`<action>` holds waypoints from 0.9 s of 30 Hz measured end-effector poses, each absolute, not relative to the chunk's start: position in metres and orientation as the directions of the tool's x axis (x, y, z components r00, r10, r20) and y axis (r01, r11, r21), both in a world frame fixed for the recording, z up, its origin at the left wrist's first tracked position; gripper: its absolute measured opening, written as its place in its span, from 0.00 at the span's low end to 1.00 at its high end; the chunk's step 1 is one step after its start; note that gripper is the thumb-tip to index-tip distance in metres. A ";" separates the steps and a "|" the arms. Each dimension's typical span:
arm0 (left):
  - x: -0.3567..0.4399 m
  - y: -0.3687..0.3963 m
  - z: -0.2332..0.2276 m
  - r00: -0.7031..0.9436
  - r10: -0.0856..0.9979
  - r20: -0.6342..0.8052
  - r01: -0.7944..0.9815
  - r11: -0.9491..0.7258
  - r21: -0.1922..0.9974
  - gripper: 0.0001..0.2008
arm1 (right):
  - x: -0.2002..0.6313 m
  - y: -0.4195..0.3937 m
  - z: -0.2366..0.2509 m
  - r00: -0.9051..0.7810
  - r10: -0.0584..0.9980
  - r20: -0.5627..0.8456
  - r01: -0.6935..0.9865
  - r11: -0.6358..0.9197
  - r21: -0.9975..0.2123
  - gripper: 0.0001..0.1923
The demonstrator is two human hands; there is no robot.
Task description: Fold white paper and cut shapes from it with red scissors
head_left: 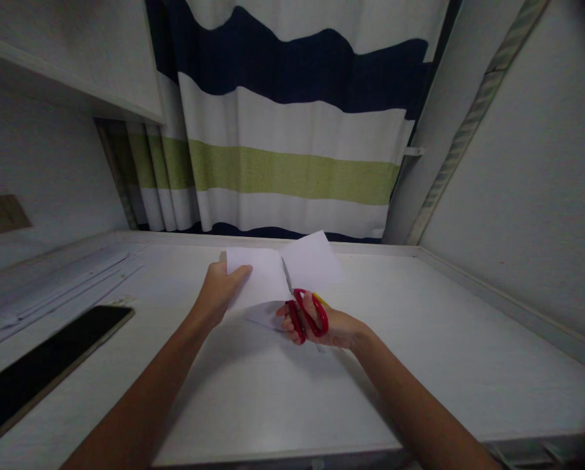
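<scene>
My left hand [219, 287] pinches the left edge of a sheet of white paper [258, 277], thumb on the near face. The sheet is held up above the table, and a slit divides it from a tilted right-hand part [312, 261]. In my right hand [329, 326] are scissors with red handles [300, 316], my thumb and fingers through the loops. Their blades point up and away, at the slit between the two parts. Whether the parts still join at the far edge is hard to tell. A small yellow thing [320, 299] shows behind the scissors; its kind is hidden.
A black-screened phone [52, 365] lies on the white table [283, 405] at the left. Behind it are flat paper sheets [91, 281]. A striped curtain [292, 173] hangs behind the table, with white walls on both sides.
</scene>
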State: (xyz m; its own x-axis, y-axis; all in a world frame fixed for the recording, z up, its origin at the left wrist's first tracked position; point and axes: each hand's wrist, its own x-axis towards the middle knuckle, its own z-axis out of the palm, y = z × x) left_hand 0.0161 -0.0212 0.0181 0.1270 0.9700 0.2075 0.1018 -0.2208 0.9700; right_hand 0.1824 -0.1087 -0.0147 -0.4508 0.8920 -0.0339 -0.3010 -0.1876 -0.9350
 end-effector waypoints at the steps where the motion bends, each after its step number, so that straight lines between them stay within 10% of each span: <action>1: 0.016 -0.022 0.018 0.136 0.970 0.202 0.093 -0.215 0.972 0.13 | 0.183 -0.108 -0.015 -0.452 0.891 -0.030 -0.306 -0.187 -0.933 0.27; 27: 0.012 -0.023 0.021 0.171 0.942 0.289 0.019 -0.296 0.955 0.12 | 0.185 -0.105 -0.017 -0.480 0.876 0.053 -0.307 -0.111 -0.945 0.27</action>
